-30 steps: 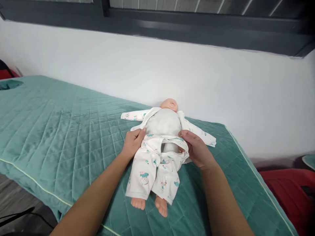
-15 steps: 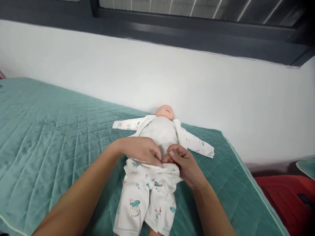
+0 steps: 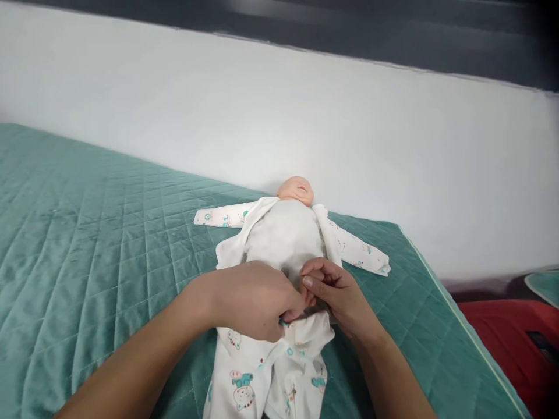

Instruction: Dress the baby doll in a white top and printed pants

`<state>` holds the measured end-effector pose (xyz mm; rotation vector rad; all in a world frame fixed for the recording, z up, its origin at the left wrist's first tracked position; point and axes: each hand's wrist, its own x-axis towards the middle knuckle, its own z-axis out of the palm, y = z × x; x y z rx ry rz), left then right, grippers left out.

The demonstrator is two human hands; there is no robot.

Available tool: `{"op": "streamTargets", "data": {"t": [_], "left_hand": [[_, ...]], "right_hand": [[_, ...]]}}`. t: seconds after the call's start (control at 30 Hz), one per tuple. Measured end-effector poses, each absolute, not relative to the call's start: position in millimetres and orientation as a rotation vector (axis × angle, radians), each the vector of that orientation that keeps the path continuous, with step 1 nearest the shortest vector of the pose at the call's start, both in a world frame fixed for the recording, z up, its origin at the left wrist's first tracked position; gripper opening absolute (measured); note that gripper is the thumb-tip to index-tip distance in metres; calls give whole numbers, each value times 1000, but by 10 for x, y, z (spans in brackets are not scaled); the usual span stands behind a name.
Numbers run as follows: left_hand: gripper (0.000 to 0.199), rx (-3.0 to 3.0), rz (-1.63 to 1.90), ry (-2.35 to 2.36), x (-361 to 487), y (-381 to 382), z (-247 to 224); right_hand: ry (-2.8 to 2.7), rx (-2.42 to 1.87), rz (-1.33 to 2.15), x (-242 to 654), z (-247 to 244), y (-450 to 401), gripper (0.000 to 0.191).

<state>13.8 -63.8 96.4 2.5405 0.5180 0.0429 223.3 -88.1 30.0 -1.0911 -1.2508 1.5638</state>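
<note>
A baby doll (image 3: 297, 190) lies on its back, its grey-white torso (image 3: 286, 233) bare between the two sides of an open white printed jacket (image 3: 360, 251). White printed trousers (image 3: 248, 378) cover its legs. At the waist, my left hand (image 3: 262, 299) is closed on the trousers' waistband, its fingertips partly hidden. Close beside it on the right, my right hand (image 3: 329, 291) has thumb and fingers pinched together over the doll's lower belly, just above the waistband. What that pinch holds is too small to make out.
A green quilted cover (image 3: 109, 250) lies under the doll, with its piped edge on the right. Behind stands a white wall (image 3: 196, 105) below a dark frame (image 3: 393, 35). Something red (image 3: 510, 337) sits beyond the right edge.
My left hand has turned over and bunched up at the waistband, which is pulled slightly down. My right hand has hardly moved. The camera view has tilted down and come closer.
</note>
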Motion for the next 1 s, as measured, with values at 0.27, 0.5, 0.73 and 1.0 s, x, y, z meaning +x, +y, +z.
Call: {"op": "streamTargets", "data": {"t": [0.27,0.5,0.73,1.0], "left_hand": [[12,2952,531,740,113,-627,1042],[17,3061,726,861,231,-562,780],[9,2363,741,811,61,-388,776],[29,1556,1154,1539,-338,-69,177]], "right_hand": [[-1393,-1036,1552,2297,302,-896,26],[-1421,-1061,1473,2389,305,-895,29],[-1504,-1260,1073,2451,299,-843,39],[-911,-1367,556,2608,196,-698,20]]}}
